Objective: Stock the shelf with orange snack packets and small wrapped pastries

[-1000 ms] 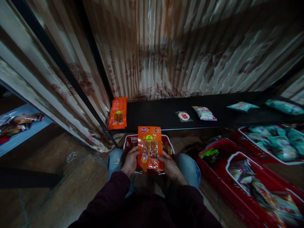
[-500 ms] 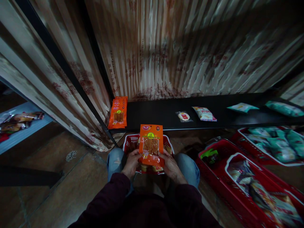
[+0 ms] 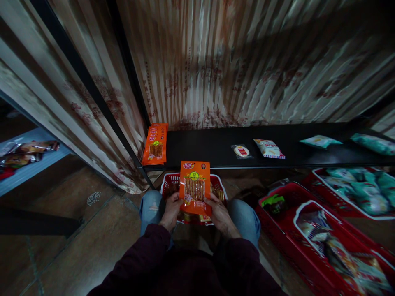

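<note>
I hold an orange snack packet [image 3: 195,187] upright in front of me, its clear window showing brown sticks. My left hand [image 3: 171,211] grips its lower left edge and my right hand [image 3: 218,213] grips its lower right edge, fingers closed on it. Below the packet a small red basket [image 3: 171,185] rests between my knees with more packets in it. A stack of the same orange packets [image 3: 155,144] lies at the left end of the low black shelf [image 3: 210,146].
On the shelf lie a small round-labelled pack [image 3: 241,151], a white pack [image 3: 269,148] and teal packs [image 3: 319,142]. Red baskets [image 3: 277,218] full of snack bags stand on the floor at the right. A striped wall rises behind; a blue shelf [image 3: 27,168] is at the left.
The packet has been lifted a little and held more upright; my hands have slid down to its lower corners. The view has shifted slightly.
</note>
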`<action>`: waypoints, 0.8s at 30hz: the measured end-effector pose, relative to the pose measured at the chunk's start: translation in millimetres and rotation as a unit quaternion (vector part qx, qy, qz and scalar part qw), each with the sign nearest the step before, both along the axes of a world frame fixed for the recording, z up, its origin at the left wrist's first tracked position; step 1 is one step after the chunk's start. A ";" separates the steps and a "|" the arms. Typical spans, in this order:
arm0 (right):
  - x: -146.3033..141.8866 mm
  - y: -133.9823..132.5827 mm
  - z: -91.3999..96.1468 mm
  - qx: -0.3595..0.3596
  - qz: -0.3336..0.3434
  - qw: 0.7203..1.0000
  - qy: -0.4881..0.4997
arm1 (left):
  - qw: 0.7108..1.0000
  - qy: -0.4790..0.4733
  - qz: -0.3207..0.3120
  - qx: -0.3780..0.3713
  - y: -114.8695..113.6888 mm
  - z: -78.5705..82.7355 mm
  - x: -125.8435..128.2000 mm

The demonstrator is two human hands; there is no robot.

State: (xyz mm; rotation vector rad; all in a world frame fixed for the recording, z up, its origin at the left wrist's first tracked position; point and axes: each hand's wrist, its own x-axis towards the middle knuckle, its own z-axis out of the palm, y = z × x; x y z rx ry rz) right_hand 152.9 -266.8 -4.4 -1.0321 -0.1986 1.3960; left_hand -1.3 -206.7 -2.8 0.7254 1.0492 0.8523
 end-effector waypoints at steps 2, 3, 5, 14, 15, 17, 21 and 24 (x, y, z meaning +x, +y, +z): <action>-0.4 0.4 1.0 -0.001 -0.001 1.000 -0.009 | 1.000 0.018 0.004 0.011 1.4 -2.6 0.3; -0.2 0.4 1.1 0.000 -0.001 1.000 -0.015 | 0.999 0.030 0.009 0.018 1.9 -4.0 0.5; 0.3 0.3 0.9 0.001 0.001 1.000 -0.026 | 0.997 0.060 0.023 0.032 2.3 -7.0 1.3; -8.6 5.3 3.2 0.003 -0.004 0.998 -0.062 | 0.977 0.108 0.097 0.159 -3.6 1.7 2.5; -10.9 6.0 4.6 0.010 -0.003 0.997 -0.070 | 0.976 0.111 0.081 0.168 -4.6 4.0 2.7; -15.5 7.2 7.9 0.027 0.004 0.996 -0.085 | 0.978 0.124 0.050 0.163 -6.6 7.3 3.7; -23.3 7.4 15.5 0.055 0.030 0.991 -0.121 | 0.989 0.088 0.026 0.113 -10.9 8.3 4.9; -29.5 7.2 18.7 0.066 0.040 0.983 -0.165 | 0.996 0.029 0.016 0.077 -13.7 8.1 4.1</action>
